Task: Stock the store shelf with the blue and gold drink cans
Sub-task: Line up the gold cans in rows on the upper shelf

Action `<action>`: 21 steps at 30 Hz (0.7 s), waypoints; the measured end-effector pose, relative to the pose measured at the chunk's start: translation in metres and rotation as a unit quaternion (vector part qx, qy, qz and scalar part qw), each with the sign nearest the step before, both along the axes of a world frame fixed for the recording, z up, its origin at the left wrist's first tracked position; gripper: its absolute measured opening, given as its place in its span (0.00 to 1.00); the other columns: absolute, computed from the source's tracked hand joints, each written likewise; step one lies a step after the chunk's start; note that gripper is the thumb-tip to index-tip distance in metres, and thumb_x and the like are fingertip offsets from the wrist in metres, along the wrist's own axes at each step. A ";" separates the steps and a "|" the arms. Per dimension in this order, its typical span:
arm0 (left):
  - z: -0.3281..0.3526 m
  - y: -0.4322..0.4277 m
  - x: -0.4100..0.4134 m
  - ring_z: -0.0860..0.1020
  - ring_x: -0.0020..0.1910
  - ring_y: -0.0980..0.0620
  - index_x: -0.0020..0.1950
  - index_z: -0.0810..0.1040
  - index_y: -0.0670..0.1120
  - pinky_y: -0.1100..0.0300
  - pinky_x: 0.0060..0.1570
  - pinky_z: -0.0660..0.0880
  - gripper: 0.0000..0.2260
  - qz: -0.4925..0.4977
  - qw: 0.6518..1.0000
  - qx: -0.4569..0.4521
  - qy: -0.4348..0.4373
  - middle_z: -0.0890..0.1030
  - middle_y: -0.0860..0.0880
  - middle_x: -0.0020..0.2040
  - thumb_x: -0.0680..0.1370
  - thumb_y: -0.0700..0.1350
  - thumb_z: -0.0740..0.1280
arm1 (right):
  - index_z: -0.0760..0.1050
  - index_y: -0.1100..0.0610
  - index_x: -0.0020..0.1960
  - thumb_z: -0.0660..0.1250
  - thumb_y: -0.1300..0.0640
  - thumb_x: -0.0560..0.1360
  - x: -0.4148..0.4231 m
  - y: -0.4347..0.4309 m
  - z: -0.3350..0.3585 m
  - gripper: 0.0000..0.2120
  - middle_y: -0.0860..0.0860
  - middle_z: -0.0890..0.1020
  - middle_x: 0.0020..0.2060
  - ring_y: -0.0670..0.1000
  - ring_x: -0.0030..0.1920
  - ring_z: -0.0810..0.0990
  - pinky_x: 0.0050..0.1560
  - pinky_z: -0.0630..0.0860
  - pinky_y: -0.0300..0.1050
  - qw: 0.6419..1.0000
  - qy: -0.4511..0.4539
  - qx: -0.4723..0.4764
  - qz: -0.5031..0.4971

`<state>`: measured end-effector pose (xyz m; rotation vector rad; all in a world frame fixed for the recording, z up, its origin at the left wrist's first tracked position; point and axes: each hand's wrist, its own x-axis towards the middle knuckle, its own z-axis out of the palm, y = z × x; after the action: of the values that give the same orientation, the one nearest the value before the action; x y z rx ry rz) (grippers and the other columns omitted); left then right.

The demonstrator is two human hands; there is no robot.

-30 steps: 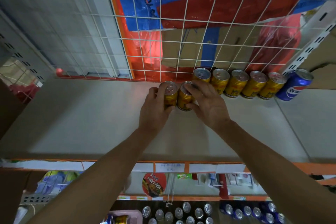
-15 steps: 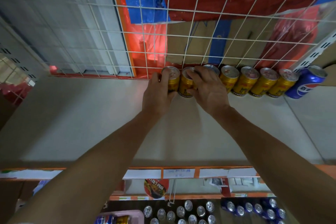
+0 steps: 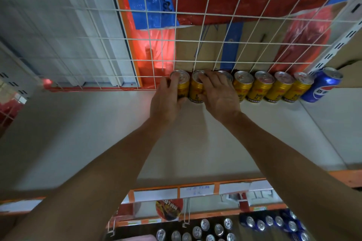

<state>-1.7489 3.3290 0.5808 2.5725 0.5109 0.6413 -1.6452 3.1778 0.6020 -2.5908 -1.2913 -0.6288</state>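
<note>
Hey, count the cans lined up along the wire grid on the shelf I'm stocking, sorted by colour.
Gold cans: 7 (one partly behind the right hand)
Blue can: 1
Total: 8

Both bare forearms are extended forward and converge toward the hands, which are held close together. The left hand is curled round the leftmost gold can, with the index finger laid across its top. The right hand is set palm-down, its fingers curled over the second gold can.
</note>
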 end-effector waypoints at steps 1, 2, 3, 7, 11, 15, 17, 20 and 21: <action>0.001 0.000 -0.001 0.77 0.58 0.40 0.75 0.62 0.50 0.46 0.50 0.80 0.36 -0.003 1.000 -0.005 0.003 0.71 0.43 0.62 0.73 0.47 0.77 | 0.71 0.58 0.70 0.75 0.54 0.70 -0.001 0.000 0.001 0.31 0.58 0.74 0.68 0.61 0.67 0.72 0.66 0.71 0.57 1.000 0.000 -0.009 -0.001; 0.004 -0.001 -0.003 0.77 0.58 0.40 0.76 0.62 0.51 0.46 0.51 0.80 0.35 -0.006 1.000 -0.010 0.008 0.71 0.42 0.63 0.73 0.48 0.76 | 0.70 0.58 0.71 0.75 0.53 0.71 -0.001 -0.001 0.002 0.31 0.58 0.74 0.68 0.60 0.67 0.72 0.67 0.70 0.57 1.000 0.000 -0.020 -0.002; 0.007 -0.003 -0.005 0.77 0.59 0.40 0.76 0.61 0.51 0.47 0.52 0.80 0.36 -0.008 1.000 -0.014 0.011 0.70 0.42 0.64 0.74 0.48 0.76 | 0.68 0.58 0.72 0.75 0.52 0.71 -0.003 -0.002 0.004 0.32 0.58 0.73 0.69 0.60 0.69 0.71 0.69 0.69 0.56 0.999 0.002 -0.032 -0.003; 0.023 -0.008 -0.025 0.75 0.63 0.40 0.78 0.59 0.54 0.46 0.55 0.79 0.36 -0.020 0.999 -0.032 0.006 0.69 0.42 0.67 0.75 0.48 0.75 | 0.61 0.57 0.77 0.72 0.52 0.74 -0.016 -0.014 0.011 0.36 0.57 0.68 0.74 0.59 0.75 0.64 0.74 0.64 0.57 0.999 0.021 -0.050 -0.002; 0.035 -0.026 -0.062 0.73 0.66 0.42 0.80 0.56 0.53 0.48 0.52 0.78 0.37 -0.007 1.000 -0.006 0.003 0.66 0.43 0.72 0.77 0.46 0.72 | 0.57 0.59 0.80 0.71 0.50 0.74 -0.038 -0.032 0.018 0.40 0.56 0.65 0.77 0.58 0.78 0.60 0.77 0.58 0.56 0.997 0.035 -0.069 0.003; 0.036 -0.058 -0.118 0.69 0.71 0.42 0.82 0.53 0.49 0.48 0.58 0.75 0.34 0.016 0.997 0.030 0.066 0.62 0.43 0.78 0.80 0.50 0.67 | 0.61 0.60 0.78 0.70 0.50 0.76 -0.079 -0.060 0.024 0.36 0.57 0.67 0.76 0.58 0.76 0.64 0.76 0.58 0.55 0.995 0.061 -0.072 0.040; 0.034 -0.076 -0.151 0.68 0.71 0.41 0.81 0.58 0.45 0.47 0.61 0.74 0.31 0.020 0.995 0.041 0.092 0.63 0.41 0.78 0.81 0.51 0.65 | 0.60 0.59 0.79 0.69 0.49 0.77 -0.105 -0.075 0.025 0.35 0.56 0.65 0.77 0.58 0.77 0.63 0.77 0.57 0.55 0.992 0.078 -0.081 0.064; 0.029 -0.107 -0.203 0.73 0.67 0.36 0.76 0.67 0.40 0.43 0.62 0.76 0.28 0.023 0.995 0.055 0.080 0.70 0.37 0.73 0.79 0.49 0.67 | 0.59 0.59 0.79 0.66 0.49 0.79 -0.148 -0.099 0.021 0.34 0.57 0.64 0.77 0.58 0.77 0.62 0.78 0.54 0.56 0.985 0.104 -0.096 0.097; 0.025 -0.117 -0.222 0.74 0.66 0.35 0.74 0.69 0.39 0.43 0.62 0.76 0.27 0.031 0.996 0.055 0.067 0.72 0.36 0.71 0.78 0.48 0.67 | 0.60 0.59 0.79 0.67 0.49 0.78 -0.163 -0.108 0.019 0.34 0.57 0.65 0.77 0.58 0.77 0.63 0.77 0.55 0.56 0.983 0.109 -0.095 0.109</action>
<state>-1.9705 3.2115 0.6058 2.7259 0.6169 0.5342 -1.8087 3.0699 0.6211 -2.5222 -1.5962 -0.1845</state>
